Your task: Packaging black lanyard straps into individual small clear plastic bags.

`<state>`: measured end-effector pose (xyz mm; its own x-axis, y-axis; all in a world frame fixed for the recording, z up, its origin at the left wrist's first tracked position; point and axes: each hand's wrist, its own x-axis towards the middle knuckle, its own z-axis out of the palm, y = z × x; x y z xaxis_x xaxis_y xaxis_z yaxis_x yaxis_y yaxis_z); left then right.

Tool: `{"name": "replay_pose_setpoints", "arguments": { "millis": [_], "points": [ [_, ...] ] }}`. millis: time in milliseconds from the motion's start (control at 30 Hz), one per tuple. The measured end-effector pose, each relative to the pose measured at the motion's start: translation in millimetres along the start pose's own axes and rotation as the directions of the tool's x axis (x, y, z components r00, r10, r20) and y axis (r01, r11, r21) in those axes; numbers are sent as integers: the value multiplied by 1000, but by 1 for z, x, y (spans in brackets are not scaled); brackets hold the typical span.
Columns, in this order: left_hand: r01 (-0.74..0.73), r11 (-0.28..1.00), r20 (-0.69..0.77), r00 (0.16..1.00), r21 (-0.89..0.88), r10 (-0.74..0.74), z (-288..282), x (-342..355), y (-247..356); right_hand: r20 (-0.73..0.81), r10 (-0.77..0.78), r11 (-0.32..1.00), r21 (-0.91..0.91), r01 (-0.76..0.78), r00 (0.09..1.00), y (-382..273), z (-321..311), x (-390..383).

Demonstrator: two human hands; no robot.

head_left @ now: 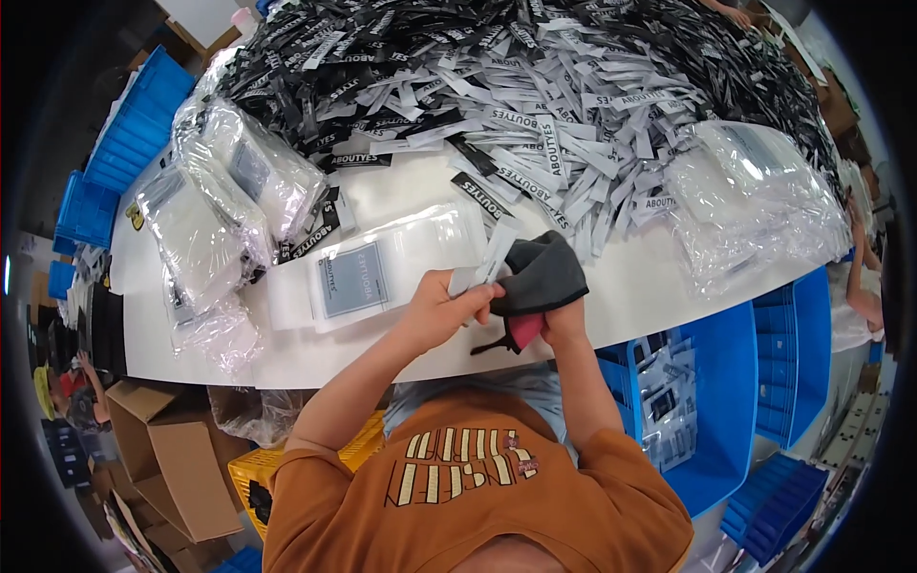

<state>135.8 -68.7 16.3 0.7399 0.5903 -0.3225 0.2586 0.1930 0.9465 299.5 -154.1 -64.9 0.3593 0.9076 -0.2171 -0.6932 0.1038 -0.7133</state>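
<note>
White table heaped with labels and bags

The white table (630, 286) carries a big pile of black and white woven labels (535, 86), clear plastic bags (755, 191) at right, filled clear packets (229, 201) at left, and one flat packet (373, 267) near the front edge.

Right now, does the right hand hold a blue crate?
No, the right hand grips a folded dark grey cloth piece over the white table; the blue crate stands untouched beside the person.
</note>
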Motion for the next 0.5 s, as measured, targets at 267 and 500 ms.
{"name": "replay_pose_setpoints", "arguments": {
  "millis": [267,500],
  "points": [
    [-268,722,-48,922,638,384,6,-2,-22,732,-489,-269,-643,717,474,6,18,9],
    [11,993,25,1000,120,-14,10,-23,-22,-158,-454,853,-361,377,877,5,-3,30]
  ]
}}
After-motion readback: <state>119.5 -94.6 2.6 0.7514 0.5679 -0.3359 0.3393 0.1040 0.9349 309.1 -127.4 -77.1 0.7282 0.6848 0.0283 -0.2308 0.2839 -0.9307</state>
